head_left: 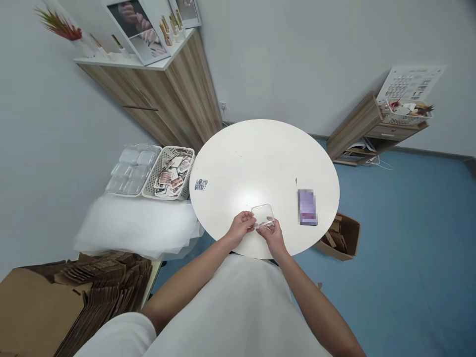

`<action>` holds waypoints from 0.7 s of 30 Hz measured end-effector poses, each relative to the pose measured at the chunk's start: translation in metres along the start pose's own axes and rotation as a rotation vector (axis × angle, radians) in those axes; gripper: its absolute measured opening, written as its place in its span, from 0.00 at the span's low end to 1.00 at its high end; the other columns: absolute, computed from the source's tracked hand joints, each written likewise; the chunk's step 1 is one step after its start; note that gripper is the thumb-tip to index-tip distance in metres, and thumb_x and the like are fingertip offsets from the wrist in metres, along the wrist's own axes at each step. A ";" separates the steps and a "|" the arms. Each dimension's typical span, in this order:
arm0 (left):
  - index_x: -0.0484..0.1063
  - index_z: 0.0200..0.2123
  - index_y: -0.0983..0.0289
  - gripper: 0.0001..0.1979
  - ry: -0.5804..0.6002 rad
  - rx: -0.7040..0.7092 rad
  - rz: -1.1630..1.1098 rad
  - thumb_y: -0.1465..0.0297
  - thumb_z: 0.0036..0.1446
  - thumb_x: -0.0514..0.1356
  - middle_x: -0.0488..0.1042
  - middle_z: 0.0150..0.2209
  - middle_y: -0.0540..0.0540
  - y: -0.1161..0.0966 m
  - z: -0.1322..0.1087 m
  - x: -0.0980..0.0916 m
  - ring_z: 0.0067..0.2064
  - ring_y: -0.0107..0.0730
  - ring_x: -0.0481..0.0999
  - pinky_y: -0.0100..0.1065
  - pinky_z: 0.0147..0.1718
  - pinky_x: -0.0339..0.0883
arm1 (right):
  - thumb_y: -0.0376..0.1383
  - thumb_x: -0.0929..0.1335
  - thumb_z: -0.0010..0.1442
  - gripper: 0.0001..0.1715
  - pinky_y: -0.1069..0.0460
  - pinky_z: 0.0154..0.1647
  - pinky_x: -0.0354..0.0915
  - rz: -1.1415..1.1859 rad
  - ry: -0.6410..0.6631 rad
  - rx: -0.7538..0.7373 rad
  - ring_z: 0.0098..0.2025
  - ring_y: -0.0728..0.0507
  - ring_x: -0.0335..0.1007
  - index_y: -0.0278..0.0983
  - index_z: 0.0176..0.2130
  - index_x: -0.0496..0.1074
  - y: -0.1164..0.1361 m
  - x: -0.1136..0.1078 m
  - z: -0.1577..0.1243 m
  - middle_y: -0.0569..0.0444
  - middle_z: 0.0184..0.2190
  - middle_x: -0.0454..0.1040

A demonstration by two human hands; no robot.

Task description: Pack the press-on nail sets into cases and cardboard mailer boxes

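A small clear plastic box [263, 214] is held between my two hands over the near edge of the round white table [260, 148]. My left hand [241, 227] grips its left side with the fingertips. On its lower right side, my right hand [274, 237] has its fingers closed. Whether something small lies inside the box I cannot make out. A purple blurred rectangular item [307, 207] lies on the table to the right. Near the left edge of the tabletop sits a small dark patterned piece [201, 185].
Left of the table stand a white basket [189, 171] of printed cards, several clear boxes [132, 168], translucent sheets [137, 223] and stacked flat cardboard [107, 292]. An open carton [351, 240] is on the floor at right. Wooden cabinets [193, 79] line the wall.
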State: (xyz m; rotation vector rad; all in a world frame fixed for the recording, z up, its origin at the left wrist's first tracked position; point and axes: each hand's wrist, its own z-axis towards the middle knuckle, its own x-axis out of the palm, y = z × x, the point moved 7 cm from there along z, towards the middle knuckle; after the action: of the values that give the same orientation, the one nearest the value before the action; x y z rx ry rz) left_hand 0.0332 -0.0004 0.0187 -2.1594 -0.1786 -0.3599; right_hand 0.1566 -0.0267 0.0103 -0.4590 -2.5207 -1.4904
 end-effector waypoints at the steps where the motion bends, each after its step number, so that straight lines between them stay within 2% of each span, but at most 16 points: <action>1: 0.64 0.33 0.63 0.14 -0.004 -0.005 0.015 0.65 0.43 0.63 0.69 0.27 0.50 0.001 0.001 0.000 0.30 0.25 0.70 0.31 0.33 0.63 | 0.42 0.71 0.42 0.29 0.44 0.45 0.64 0.010 -0.023 -0.008 0.36 0.46 0.69 0.41 0.43 0.59 0.000 0.000 0.001 0.55 0.34 0.71; 5: 0.64 0.30 0.64 0.13 0.013 -0.011 0.149 0.65 0.43 0.63 0.69 0.27 0.50 0.001 0.000 -0.002 0.31 0.25 0.70 0.30 0.34 0.62 | 0.42 0.70 0.44 0.22 0.46 0.43 0.64 -0.016 -0.096 -0.036 0.35 0.47 0.69 0.40 0.39 0.61 0.007 -0.003 0.005 0.55 0.35 0.70; 7: 0.65 0.32 0.64 0.14 0.027 0.029 0.204 0.66 0.42 0.63 0.70 0.30 0.51 -0.006 0.001 -0.006 0.33 0.26 0.70 0.31 0.36 0.62 | 0.41 0.69 0.44 0.21 0.48 0.40 0.64 -0.071 -0.082 -0.046 0.32 0.48 0.68 0.40 0.39 0.63 0.015 -0.003 0.007 0.56 0.33 0.69; 10: 0.64 0.40 0.63 0.20 -0.006 0.136 0.277 0.66 0.42 0.64 0.70 0.35 0.53 -0.029 0.006 -0.018 0.37 0.27 0.70 0.32 0.39 0.62 | 0.41 0.68 0.44 0.22 0.50 0.38 0.63 -0.203 0.035 -0.056 0.29 0.50 0.65 0.39 0.42 0.67 0.033 0.002 0.008 0.57 0.30 0.67; 12: 0.65 0.42 0.63 0.20 0.044 0.170 0.365 0.64 0.44 0.63 0.70 0.35 0.53 -0.042 0.012 -0.021 0.36 0.28 0.70 0.33 0.39 0.62 | 0.41 0.68 0.46 0.23 0.51 0.37 0.62 -0.298 0.127 -0.072 0.29 0.50 0.63 0.39 0.43 0.68 0.046 0.007 0.008 0.58 0.28 0.67; 16: 0.70 0.34 0.65 0.14 0.212 0.170 0.474 0.61 0.47 0.60 0.71 0.31 0.54 -0.051 0.019 -0.017 0.31 0.29 0.71 0.35 0.36 0.63 | 0.41 0.67 0.48 0.22 0.50 0.39 0.60 -0.428 0.216 -0.114 0.31 0.49 0.61 0.39 0.45 0.69 0.062 0.011 0.006 0.58 0.28 0.68; 18: 0.70 0.30 0.65 0.13 0.254 0.151 0.487 0.61 0.46 0.60 0.71 0.28 0.53 -0.049 0.019 -0.015 0.30 0.29 0.72 0.34 0.34 0.64 | 0.41 0.68 0.47 0.24 0.49 0.41 0.60 -0.425 0.155 -0.126 0.34 0.48 0.63 0.39 0.46 0.69 0.063 0.006 0.009 0.57 0.30 0.69; 21: 0.69 0.29 0.66 0.12 0.275 0.099 0.455 0.63 0.45 0.62 0.71 0.27 0.53 -0.041 0.015 -0.014 0.30 0.30 0.73 0.34 0.34 0.64 | 0.42 0.70 0.44 0.29 0.48 0.44 0.60 -0.378 -0.021 -0.138 0.39 0.46 0.65 0.40 0.47 0.67 0.060 -0.009 0.012 0.53 0.37 0.69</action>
State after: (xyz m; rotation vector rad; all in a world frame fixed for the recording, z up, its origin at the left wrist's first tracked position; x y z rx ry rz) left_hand 0.0125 0.0356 0.0377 -1.9574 0.4350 -0.3679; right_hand 0.1861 0.0091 0.0506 -0.0101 -2.6378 -1.8022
